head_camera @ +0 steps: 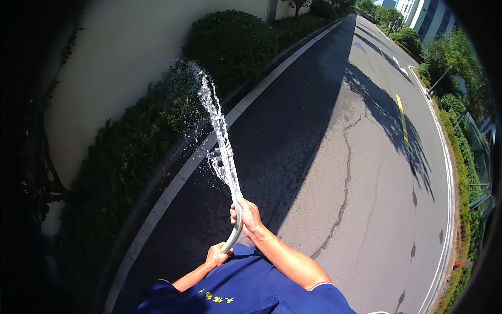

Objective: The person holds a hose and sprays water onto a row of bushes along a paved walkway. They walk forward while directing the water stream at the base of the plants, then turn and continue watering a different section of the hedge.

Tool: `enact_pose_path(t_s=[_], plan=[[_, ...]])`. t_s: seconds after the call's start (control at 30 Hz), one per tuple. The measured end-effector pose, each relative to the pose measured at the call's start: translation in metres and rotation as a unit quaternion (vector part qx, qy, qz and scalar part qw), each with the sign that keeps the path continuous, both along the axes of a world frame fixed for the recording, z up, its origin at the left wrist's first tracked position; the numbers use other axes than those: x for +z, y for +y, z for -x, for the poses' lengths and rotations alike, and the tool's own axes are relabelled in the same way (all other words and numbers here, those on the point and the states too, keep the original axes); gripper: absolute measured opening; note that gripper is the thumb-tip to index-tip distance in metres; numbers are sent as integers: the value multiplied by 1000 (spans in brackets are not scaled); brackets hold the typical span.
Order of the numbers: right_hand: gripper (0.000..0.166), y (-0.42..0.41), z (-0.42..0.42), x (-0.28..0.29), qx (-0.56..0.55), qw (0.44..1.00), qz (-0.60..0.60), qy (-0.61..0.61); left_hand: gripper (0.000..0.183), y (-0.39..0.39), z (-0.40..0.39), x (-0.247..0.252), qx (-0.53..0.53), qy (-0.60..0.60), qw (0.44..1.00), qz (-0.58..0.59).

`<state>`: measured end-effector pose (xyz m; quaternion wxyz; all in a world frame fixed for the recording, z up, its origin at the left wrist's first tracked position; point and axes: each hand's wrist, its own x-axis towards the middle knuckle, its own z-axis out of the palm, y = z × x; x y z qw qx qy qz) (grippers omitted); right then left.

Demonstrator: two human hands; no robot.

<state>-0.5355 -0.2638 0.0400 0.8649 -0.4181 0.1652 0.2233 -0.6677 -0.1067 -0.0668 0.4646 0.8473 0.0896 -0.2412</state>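
A pale, flexible garden hose [235,231] curves up between my two hands. Around its outlet end my right hand [248,215] is wrapped, the thumb up near the opening. Lower down, close to my waist, my left hand [217,255] grips the same hose; the length behind it is hidden. A strong jet of water [221,129] shoots from the outlet, splits into strands and breaks into spray. It reaches over the kerb towards a dark green hedge [157,102] and a rounded shrub [231,47].
A pale stone kerb [188,172] separates the planting from the asphalt road [353,188], which is partly shaded and cracked. Behind the hedge rises a cream wall [129,51]. More greenery [451,114] lines the far side of the road.
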Motion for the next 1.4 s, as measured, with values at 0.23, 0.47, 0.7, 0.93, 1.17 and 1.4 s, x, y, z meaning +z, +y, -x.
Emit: enact_pose_path(t_s=[0.23,0.47,0.7,0.93,1.17,1.4], plan=[[32,-64,-161,32,-26,999,26,7,26,-60,-170,30,-33,30,999,22],[31,-110,-290,14,-18,998,31,49,25,-114,-287,32,9,66,997,38],[30,-195,-458,-46,39,993,4,113,33,-206,-419,16,69,141,988,3],[28,-315,-631,-52,71,984,-5,164,35,-333,-572,49,136,149,977,-62],[28,-430,-768,-27,5,990,-36,134,36,-425,-730,60,72,95,990,-79],[31,-531,-920,-12,-41,998,7,45,36,-510,-915,22,9,70,996,-48]])
